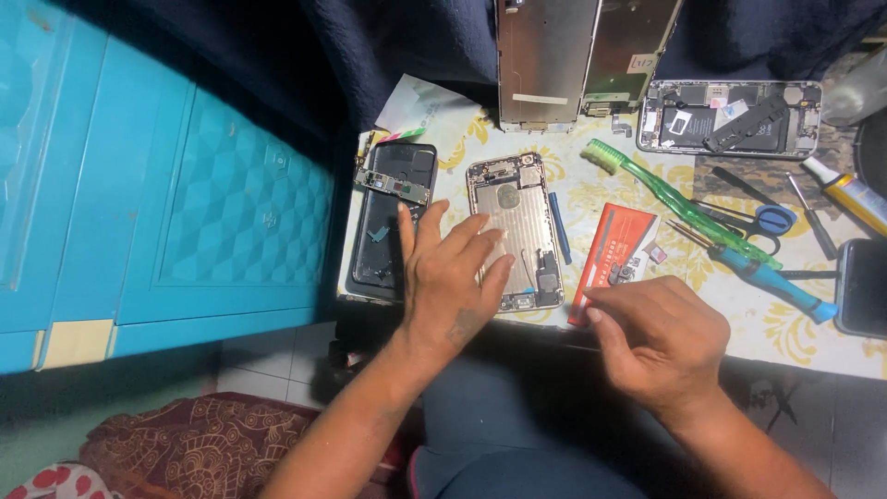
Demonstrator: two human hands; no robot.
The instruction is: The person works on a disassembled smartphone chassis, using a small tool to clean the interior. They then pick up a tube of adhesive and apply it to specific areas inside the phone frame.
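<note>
My left hand [450,277] lies flat with fingers spread on the lower left part of an opened silver phone housing [517,208], thumb pointing toward a black phone shell [383,240] that has a small circuit board [393,185] on top. My right hand [658,337] hovers at the near table edge, fingertips pinched together beside a red card [614,242] with small parts on it. Whether a tiny part sits between those fingers is not visible.
A green toothbrush [679,199], blue-handled scissors [762,220], blue screwdriver [771,277], blue pry stick [559,226], glue tube [855,192], another opened phone [730,118], two metal screen plates [582,55] and a dark phone [864,286] crowd the floral table [785,328]. A turquoise cabinet [166,203] stands left.
</note>
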